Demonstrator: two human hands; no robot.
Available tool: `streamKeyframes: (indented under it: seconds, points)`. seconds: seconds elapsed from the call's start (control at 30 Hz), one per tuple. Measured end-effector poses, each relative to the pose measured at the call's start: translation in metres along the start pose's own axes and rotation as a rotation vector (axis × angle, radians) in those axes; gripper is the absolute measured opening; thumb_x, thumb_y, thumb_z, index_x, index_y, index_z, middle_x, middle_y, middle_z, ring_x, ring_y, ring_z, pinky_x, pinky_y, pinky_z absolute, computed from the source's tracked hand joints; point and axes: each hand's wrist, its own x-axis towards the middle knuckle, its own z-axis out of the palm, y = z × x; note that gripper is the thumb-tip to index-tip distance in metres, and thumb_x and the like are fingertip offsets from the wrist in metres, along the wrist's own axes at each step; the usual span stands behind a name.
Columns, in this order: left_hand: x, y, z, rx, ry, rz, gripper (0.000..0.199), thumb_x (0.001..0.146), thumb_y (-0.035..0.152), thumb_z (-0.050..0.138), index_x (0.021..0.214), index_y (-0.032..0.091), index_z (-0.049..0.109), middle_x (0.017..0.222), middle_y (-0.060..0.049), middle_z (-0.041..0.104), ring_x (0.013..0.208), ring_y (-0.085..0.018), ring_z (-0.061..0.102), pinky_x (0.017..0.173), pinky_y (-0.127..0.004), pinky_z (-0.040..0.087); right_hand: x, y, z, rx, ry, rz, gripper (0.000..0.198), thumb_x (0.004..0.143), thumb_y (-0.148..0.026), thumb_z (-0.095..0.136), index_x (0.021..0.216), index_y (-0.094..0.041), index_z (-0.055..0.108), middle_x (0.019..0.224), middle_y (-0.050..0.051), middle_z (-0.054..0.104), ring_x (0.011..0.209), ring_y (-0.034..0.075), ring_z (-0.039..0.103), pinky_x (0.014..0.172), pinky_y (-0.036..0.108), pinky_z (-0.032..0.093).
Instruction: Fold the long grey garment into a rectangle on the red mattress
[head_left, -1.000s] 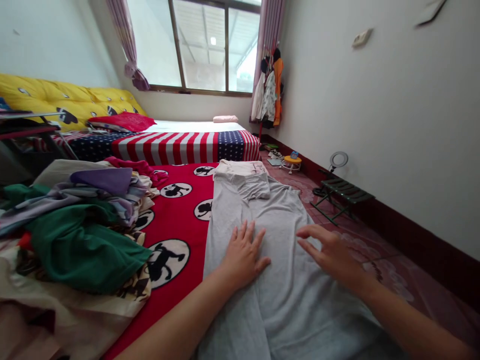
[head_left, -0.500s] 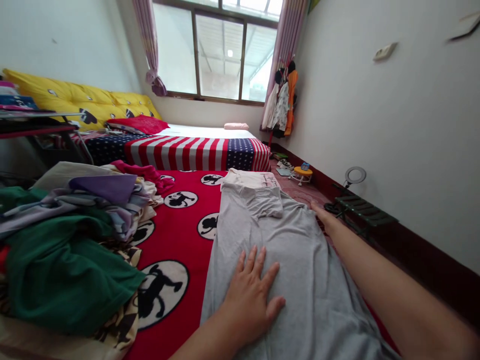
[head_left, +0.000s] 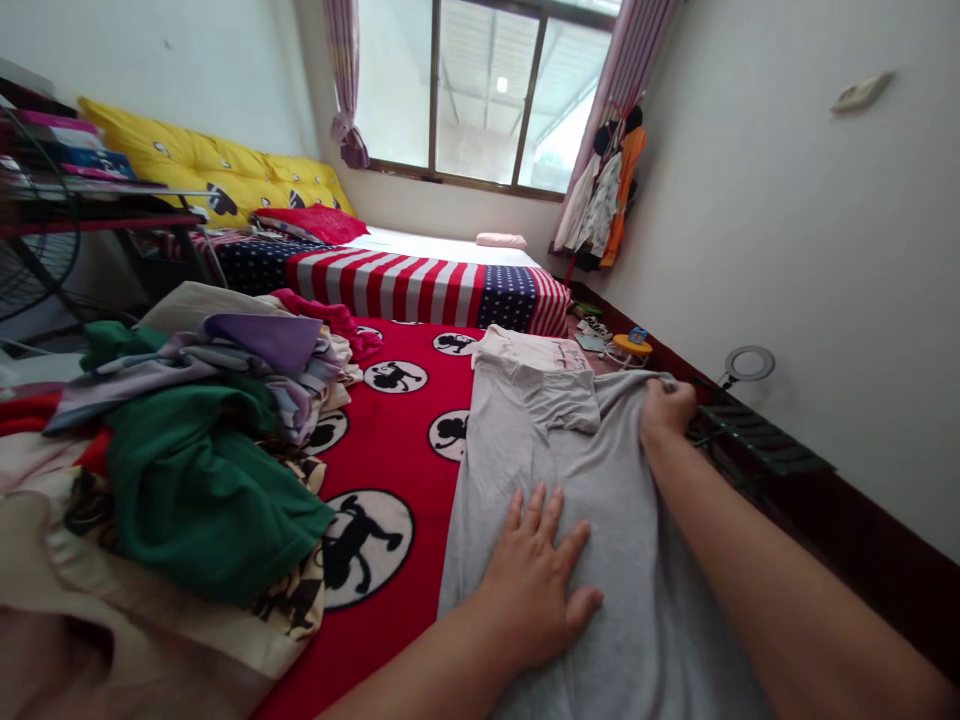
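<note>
A long grey garment (head_left: pixel 600 480) lies spread flat along the right side of a bed with a red blanket (head_left: pixel 397 440) printed with black cartoon figures. My left hand (head_left: pixel 544 575) rests flat on the grey cloth near me, fingers spread. Stretched far forward, my right hand (head_left: pixel 664 410) has its fingers closed on the garment's right edge, lifting a fold of it. A small folded pale piece (head_left: pixel 536 350) sits at the garment's far end.
A heap of mixed clothes (head_left: pixel 195 430), green, purple and pink, fills the bed's left side. Beyond is a second bed with a stars-and-stripes cover (head_left: pixel 420 285). A folding stool (head_left: pixel 757 435) and ring light (head_left: pixel 746 363) stand by the right wall.
My right hand reached forward along the garment's right edge and closed on the cloth there. My left hand stayed pressed flat. The view swung slightly left.
</note>
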Motion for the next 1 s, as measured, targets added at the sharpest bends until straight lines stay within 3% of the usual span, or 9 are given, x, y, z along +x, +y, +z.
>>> streamKeyframes:
  seconds: [0.13,0.23,0.33,0.43,0.53,0.7,0.83,1.0]
  points:
    - [0.001,-0.003,0.003,0.045,0.016,0.008,0.064,0.090,0.061,0.040,0.145,0.028,0.039,0.159,-0.011,0.021,0.147,-0.031,0.009,0.118,-0.055,0.010,-0.022,-0.052,0.013,0.013,-0.284,-0.161,0.039,0.075,-0.027,0.073,0.108,-0.008,0.065,0.105,0.011,0.069,0.091,0.018,0.064,0.082,0.027,0.048]
    - [0.002,-0.005,0.006,0.079,0.036,0.021,0.063,0.090,0.059,0.042,0.144,0.027,0.042,0.158,-0.010,0.025,0.146,-0.032,0.013,0.117,-0.055,0.011,-0.050,-0.062,-0.018,0.014,-0.419,-0.319,0.036,0.080,-0.031,0.066,0.109,-0.010,0.066,0.108,0.004,0.069,0.100,0.017,0.062,0.090,0.027,0.043]
    - [0.003,-0.005,0.008,0.103,0.046,0.035,0.062,0.090,0.058,0.043,0.143,0.026,0.044,0.157,-0.011,0.027,0.146,-0.032,0.016,0.117,-0.054,0.012,-0.092,-0.040,-0.074,-0.092,-0.435,-0.336,0.029,0.083,-0.033,0.061,0.102,-0.013,0.069,0.102,0.004,0.070,0.097,0.018,0.063,0.090,0.030,0.043]
    - [0.003,-0.005,0.009,0.125,0.056,0.038,0.061,0.090,0.057,0.044,0.141,0.025,0.046,0.155,-0.013,0.030,0.145,-0.033,0.019,0.116,-0.053,0.013,-0.146,0.002,-0.127,-0.258,-0.491,-0.241,0.024,0.080,-0.033,0.061,0.094,-0.015,0.070,0.093,0.008,0.072,0.082,0.021,0.065,0.078,0.032,0.049]
    - [0.003,-0.005,0.010,0.147,0.066,0.041,0.060,0.090,0.057,0.044,0.140,0.026,0.047,0.154,-0.013,0.031,0.144,-0.033,0.021,0.116,-0.052,0.014,-0.202,0.046,-0.160,-0.369,-0.495,-0.102,0.026,0.078,-0.034,0.061,0.096,-0.017,0.070,0.097,0.009,0.071,0.083,0.022,0.066,0.076,0.034,0.051]
    - [0.003,-0.006,0.009,0.177,0.057,0.044,0.058,0.090,0.057,0.044,0.140,0.026,0.047,0.154,-0.012,0.032,0.144,-0.032,0.023,0.116,-0.052,0.015,-0.259,0.090,-0.170,-0.416,-0.377,-0.075,0.033,0.073,-0.036,0.067,0.101,-0.019,0.067,0.103,0.008,0.065,0.091,0.022,0.065,0.081,0.035,0.052]
    - [0.003,-0.005,0.006,0.191,0.033,0.041,0.057,0.091,0.054,0.044,0.141,0.026,0.047,0.154,-0.013,0.032,0.144,-0.032,0.023,0.116,-0.051,0.016,-0.267,0.100,-0.165,-0.407,-0.244,-0.053,0.023,0.071,-0.036,0.065,0.086,-0.019,0.066,0.095,0.008,0.065,0.089,0.023,0.065,0.078,0.035,0.053]
    - [0.003,-0.003,0.007,0.207,0.019,0.026,0.055,0.091,0.053,0.046,0.141,0.027,0.047,0.155,-0.012,0.031,0.144,-0.030,0.022,0.116,-0.050,0.015,-0.267,0.088,-0.167,-0.310,-0.310,0.102,0.016,0.069,-0.030,0.059,0.081,-0.020,0.064,0.077,0.003,0.069,0.075,0.023,0.066,0.069,0.031,0.051]
